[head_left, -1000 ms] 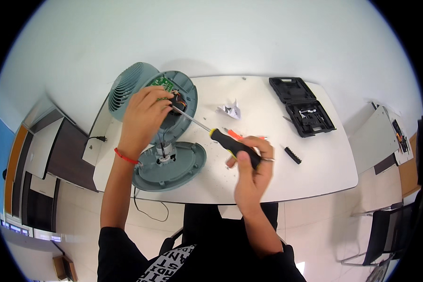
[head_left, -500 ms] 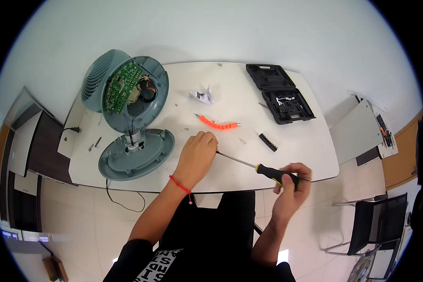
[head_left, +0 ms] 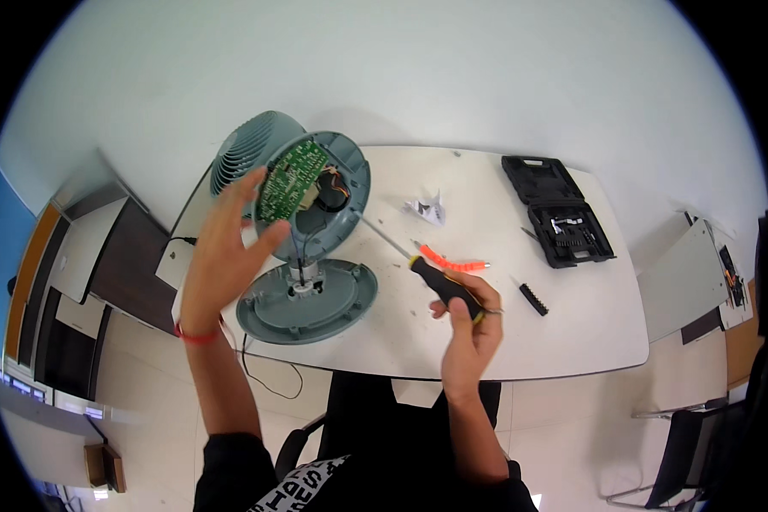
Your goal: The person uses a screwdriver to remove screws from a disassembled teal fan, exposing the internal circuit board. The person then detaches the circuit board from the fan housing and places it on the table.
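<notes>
My right hand (head_left: 469,346) is closed around the black and yellow handle of a screwdriver (head_left: 440,282). Its shaft slants up and left, and the tip appears beside the rim of an opened grey-green fan housing (head_left: 356,175). Fingers spread, my left hand (head_left: 229,252) is at the housing's left side, close to the green circuit board (head_left: 292,183); whether it touches is unclear. Wires and a dark round motor part (head_left: 333,193) show inside the housing. Below it, a short neck joins the oval base (head_left: 307,311), its hollow side showing. Behind stands the slatted grille (head_left: 254,147).
On the white table (head_left: 572,341) lie an orange flexible shaft (head_left: 452,261), crumpled paper (head_left: 427,208), a black bit strip (head_left: 533,299) and an open black tool case (head_left: 563,218). A dark cable (head_left: 273,394) hangs off the front edge. A black chair (head_left: 691,452) stands at right.
My left hand has left the screwdriver's tip, swung left to the fan and opened. My right hand has brought the screwdriver left and up, toward the housing. The whole view has shifted.
</notes>
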Tool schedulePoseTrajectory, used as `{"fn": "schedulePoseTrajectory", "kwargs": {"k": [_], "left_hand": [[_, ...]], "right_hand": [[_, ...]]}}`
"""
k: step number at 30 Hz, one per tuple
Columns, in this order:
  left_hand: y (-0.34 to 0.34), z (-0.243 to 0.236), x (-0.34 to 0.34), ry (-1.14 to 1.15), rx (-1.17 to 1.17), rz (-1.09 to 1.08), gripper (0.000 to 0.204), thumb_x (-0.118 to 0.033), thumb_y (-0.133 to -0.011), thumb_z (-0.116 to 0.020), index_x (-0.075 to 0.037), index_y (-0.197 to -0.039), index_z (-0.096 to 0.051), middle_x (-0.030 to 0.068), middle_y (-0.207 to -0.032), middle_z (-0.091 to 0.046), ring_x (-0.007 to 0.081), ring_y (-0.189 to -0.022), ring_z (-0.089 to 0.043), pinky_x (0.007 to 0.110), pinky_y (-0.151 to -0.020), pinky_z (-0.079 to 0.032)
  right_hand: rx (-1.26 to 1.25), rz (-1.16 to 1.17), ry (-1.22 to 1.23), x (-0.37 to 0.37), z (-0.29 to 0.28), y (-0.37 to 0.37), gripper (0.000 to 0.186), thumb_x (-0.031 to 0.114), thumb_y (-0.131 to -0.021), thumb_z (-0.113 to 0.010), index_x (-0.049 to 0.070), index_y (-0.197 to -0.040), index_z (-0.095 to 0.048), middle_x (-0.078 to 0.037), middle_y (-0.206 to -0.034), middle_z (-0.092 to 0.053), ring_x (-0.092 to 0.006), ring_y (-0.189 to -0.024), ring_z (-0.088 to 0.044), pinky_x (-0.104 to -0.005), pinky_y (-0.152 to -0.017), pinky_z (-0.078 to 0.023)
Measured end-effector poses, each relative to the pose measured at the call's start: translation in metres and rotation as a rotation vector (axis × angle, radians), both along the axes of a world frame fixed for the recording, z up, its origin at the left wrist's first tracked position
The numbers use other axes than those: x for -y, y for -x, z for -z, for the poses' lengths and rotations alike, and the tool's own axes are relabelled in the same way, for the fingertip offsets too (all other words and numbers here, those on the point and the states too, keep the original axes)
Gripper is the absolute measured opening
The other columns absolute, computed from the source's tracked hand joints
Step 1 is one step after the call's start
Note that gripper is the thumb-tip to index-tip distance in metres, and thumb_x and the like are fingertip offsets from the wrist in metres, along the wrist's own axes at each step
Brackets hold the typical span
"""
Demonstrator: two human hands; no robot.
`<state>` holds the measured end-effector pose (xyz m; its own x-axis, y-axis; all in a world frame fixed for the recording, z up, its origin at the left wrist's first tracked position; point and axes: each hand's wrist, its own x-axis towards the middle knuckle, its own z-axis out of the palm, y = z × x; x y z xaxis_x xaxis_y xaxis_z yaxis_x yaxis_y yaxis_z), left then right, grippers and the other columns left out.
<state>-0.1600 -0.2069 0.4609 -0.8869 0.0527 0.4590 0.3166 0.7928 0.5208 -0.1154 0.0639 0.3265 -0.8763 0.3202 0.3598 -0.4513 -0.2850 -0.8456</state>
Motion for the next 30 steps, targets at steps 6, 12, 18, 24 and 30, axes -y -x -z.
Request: {"fn": "schedulePoseTrajectory", "kwargs": {"k": [6, 12, 18, 24, 30], "left_hand": [[0.115, 0.031, 0.068, 0.143, -0.197, 0.156, 0.061, -0.014, -0.095, -0.068, 0.001, -0.15, -0.047, 0.0185, -0.149, -0.054, 0.031, -0.14, -0.05, 0.038, -0.119, -0.036], [0.131, 0.058, 0.06, -0.169, -0.067, 0.222, 0.045, -0.013, -0.096, -0.064, 0.001, -0.138, -0.056, 0.0181, -0.122, -0.07, 0.0279, -0.112, -0.067, 0.035, -0.101, -0.048], [0.131, 0.069, 0.061, -0.271, -0.081, 0.23, 0.043, -0.013, -0.095, -0.065, 0.002, -0.135, -0.058, 0.0174, -0.116, -0.071, 0.0246, -0.105, -0.068, 0.034, -0.097, -0.049], [0.129, 0.066, 0.063, -0.242, -0.063, 0.243, 0.04, -0.014, -0.097, -0.066, 0.002, -0.133, -0.058, 0.016, -0.113, -0.071, 0.0229, -0.102, -0.067, 0.034, -0.094, -0.05], [0.127, 0.065, 0.064, -0.23, -0.049, 0.231, 0.04, -0.014, -0.099, -0.067, 0.003, -0.134, -0.057, 0.0116, -0.114, -0.071, 0.0156, -0.101, -0.063, 0.031, -0.092, -0.05]], "right_hand": [[-0.147, -0.071, 0.118, 0.061, 0.005, 0.044, 0.023, 0.007, -0.104, -0.06, 0.003, -0.125, -0.052, -0.018, -0.13, -0.064, -0.0144, -0.092, -0.063, -0.0278, -0.083, -0.055], [-0.188, 0.025, 0.081, 0.08, 0.007, 0.065, 0.019, 0.003, -0.104, -0.052, 0.003, -0.123, -0.052, -0.022, -0.128, -0.065, -0.0187, -0.086, -0.064, -0.033, -0.081, -0.053], [-0.255, -0.042, 0.142, 0.082, 0.02, 0.077, 0.022, 0.008, -0.105, -0.057, 0.003, -0.126, -0.051, -0.022, -0.13, -0.063, -0.0181, -0.088, -0.065, -0.0321, -0.08, -0.055], [-0.237, -0.017, 0.14, 0.088, 0.023, 0.082, 0.02, 0.008, -0.105, -0.055, 0.003, -0.124, -0.051, -0.023, -0.128, -0.064, -0.0196, -0.086, -0.065, -0.0325, -0.079, -0.054], [-0.223, -0.018, 0.187, 0.091, 0.026, 0.084, 0.021, 0.007, -0.104, -0.055, 0.004, -0.124, -0.05, -0.023, -0.128, -0.063, -0.0205, -0.088, -0.065, -0.0328, -0.079, -0.054]]}}
